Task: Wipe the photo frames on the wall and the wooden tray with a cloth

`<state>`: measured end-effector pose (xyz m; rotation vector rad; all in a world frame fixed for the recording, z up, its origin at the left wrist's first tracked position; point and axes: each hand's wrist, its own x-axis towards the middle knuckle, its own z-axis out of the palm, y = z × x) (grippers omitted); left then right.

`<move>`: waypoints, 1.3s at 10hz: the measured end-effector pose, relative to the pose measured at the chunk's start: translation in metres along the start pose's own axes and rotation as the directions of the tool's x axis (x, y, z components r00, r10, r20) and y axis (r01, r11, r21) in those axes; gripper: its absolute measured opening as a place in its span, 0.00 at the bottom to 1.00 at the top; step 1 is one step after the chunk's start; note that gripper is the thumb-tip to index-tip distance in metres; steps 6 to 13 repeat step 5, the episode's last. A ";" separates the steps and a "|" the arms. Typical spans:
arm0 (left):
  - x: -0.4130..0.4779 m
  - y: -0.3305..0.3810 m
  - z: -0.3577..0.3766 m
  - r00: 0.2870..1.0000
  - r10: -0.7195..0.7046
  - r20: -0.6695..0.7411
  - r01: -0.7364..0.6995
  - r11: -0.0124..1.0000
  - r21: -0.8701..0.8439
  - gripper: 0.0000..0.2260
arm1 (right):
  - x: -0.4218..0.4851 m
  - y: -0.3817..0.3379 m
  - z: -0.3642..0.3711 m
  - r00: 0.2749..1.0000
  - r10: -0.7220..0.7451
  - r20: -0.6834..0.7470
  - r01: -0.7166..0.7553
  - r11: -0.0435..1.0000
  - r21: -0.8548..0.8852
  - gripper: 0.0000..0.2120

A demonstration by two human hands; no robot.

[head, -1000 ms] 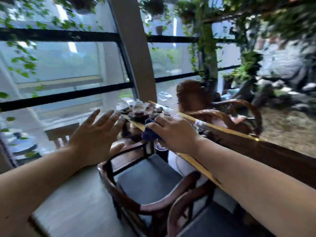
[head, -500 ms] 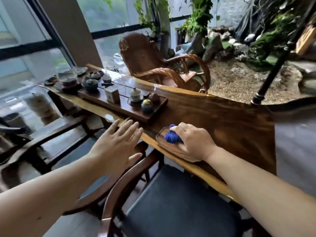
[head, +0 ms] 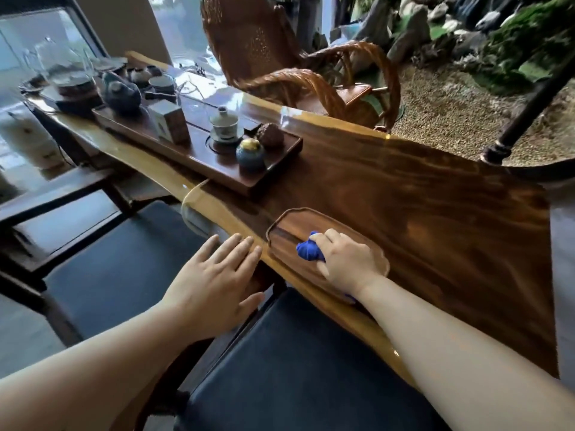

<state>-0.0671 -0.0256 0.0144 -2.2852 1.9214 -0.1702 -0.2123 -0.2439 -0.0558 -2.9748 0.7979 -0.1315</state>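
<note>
The right hand (head: 345,259) is bunched tight around a crumpled blue cloth (head: 308,251), pressing it into the shallow oval wooden tray (head: 286,234) at the near edge of the polished wooden tabletop (head: 420,213). The left hand (head: 214,281), fingers spread and holding nothing, hovers just beside the tray (likely to steady it).

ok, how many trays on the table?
2: a small wooden tray at the near edge under the right hand and blue cloth; a long dark tea tray further left, holding teaware.

Oval wooden tray (head: 289,225) flat at table's near edge, bunched blue cloth (head: 308,251) on it.
</note>
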 end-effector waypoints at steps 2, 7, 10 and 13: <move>0.003 -0.004 0.033 1.000 -0.007 0.002 0.007 1.000 -0.020 0.31 | 0.040 0.006 0.044 0.997 0.032 -0.064 -0.036 0.997 -0.062 0.21; -0.019 -0.031 0.054 0.990 -0.135 0.039 0.132 0.988 0.077 0.32 | 0.044 -0.011 0.060 0.966 0.059 0.251 -0.059 0.998 -0.010 0.37; -0.019 -0.031 0.054 0.990 -0.135 0.039 0.132 0.988 0.077 0.32 | 0.044 -0.011 0.060 0.966 0.059 0.251 -0.059 0.998 -0.010 0.37; -0.019 -0.031 0.054 0.990 -0.135 0.039 0.132 0.988 0.077 0.32 | 0.044 -0.011 0.060 0.966 0.059 0.251 -0.059 0.998 -0.010 0.37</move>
